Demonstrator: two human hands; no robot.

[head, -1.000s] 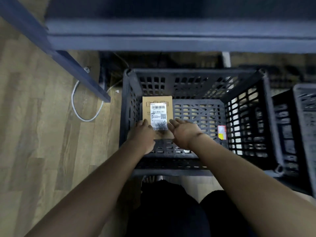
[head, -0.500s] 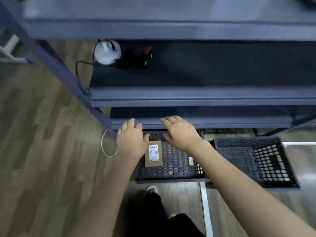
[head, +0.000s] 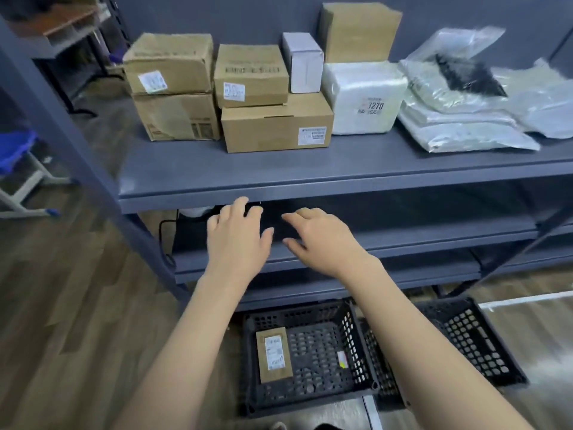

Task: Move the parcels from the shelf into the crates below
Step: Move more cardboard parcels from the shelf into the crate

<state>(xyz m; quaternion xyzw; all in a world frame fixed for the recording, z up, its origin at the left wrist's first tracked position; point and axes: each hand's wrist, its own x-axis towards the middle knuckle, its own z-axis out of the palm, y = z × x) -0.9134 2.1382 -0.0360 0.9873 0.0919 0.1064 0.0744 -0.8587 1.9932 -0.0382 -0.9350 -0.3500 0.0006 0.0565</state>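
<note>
Grey shelf [head: 310, 169] across the upper frame holds most parcels [head: 276, 125], only one flat parcel [head: 274, 355] lies in the left crate [head: 359, 352] at bottom centre, and I see my left hand [head: 237, 240] and right hand [head: 322, 240] spread, empty, mid-frame.

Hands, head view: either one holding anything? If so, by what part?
Nothing held. Left hand and right hand are both open and empty, in front of the shelf.
</note>
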